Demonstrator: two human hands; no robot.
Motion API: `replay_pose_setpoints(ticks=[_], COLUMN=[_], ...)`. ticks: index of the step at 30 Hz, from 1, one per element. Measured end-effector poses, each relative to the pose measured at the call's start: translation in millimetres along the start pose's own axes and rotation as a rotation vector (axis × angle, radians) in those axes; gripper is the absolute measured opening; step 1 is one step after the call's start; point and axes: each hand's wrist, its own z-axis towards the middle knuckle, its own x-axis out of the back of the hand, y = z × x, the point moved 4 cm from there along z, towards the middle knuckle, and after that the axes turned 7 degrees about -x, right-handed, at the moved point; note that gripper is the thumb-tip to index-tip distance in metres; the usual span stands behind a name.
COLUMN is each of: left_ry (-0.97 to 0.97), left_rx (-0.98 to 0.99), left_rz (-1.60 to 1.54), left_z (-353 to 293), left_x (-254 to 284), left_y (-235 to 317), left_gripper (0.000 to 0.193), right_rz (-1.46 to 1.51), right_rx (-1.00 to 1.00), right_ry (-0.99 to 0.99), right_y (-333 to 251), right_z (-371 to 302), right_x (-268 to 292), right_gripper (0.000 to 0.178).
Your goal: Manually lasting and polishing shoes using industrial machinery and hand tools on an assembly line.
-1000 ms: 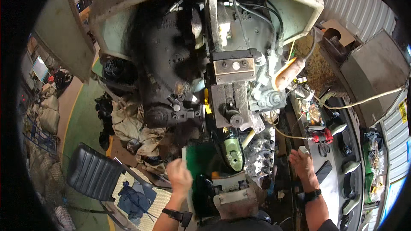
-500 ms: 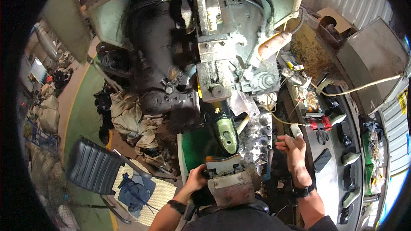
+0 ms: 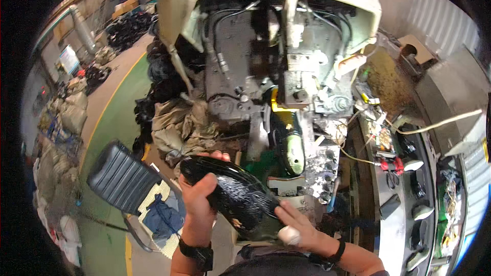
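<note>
A glossy black shoe upper [image 3: 238,194], long and rounded, is held aslant in front of my body. My left hand [image 3: 199,194] grips its upper left end, with the thumb across the near face and the fingertips showing behind. Against its lower right end my right hand [image 3: 304,227] presses the fingers, and a white wrap [image 3: 289,235] covers the thumb. Beyond the hands, a green shoe last [image 3: 295,156] with a dark upper around it points down from the machine [image 3: 299,79]. The black shoe upper hides part of the machine's lower front.
On the left stands a black chair [image 3: 115,174] with dark blue cloth on its seat. Beige cloth [image 3: 181,125] is heaped beside the machine. Along the right, a metal bench [image 3: 391,240] carries a red power tool [image 3: 393,165], and several dark shoe pieces [image 3: 418,186] sit on the rack beyond.
Both hands have come together around the black shoe upper, now raised into view. My left hand has left the machine's lower front; my right has come in from the right. The view has shifted.
</note>
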Motion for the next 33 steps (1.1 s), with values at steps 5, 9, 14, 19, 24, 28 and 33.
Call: replay_pose_setpoints(ticks=[5,9,14,19,24,28,33], left_ry=[-0.211,-0.572,-0.699,-0.865,-0.961,-1.123,-1.183], left_rx=[0.178,0.353,0.608,0.744,0.741,0.612,0.457], left_rz=[-0.244,-0.575,-0.371,-0.636,-0.300,-0.060,0.095], left_z=[-14,-21,-78,-139,-198,-261,-333], left_x=[-54,-83,-158,-210,-249,-301,-353], left_y=[-37,-88,-130,-163,-193,-214,-247], left_gripper=[0.052,0.080,0.068,0.046,0.051,0.089,0.057], right_rz=[0.235,1.029,2.063,2.271,1.708,0.951,0.545], right_rx=[-0.100,-0.650,-0.867,-0.535,-0.631,-0.548,-0.617], right_ry=[0.311,0.540,1.035,1.173,1.570,1.630,1.532], right_y=[-9,-45,-30,-41,-55,-93,-115], right_z=[-34,-80,-165,-237,-321,-380,-472], right_x=[46,75,35,32,47,114,133], right_gripper=[0.086,0.093,0.073,0.070,0.066,0.089,0.117])
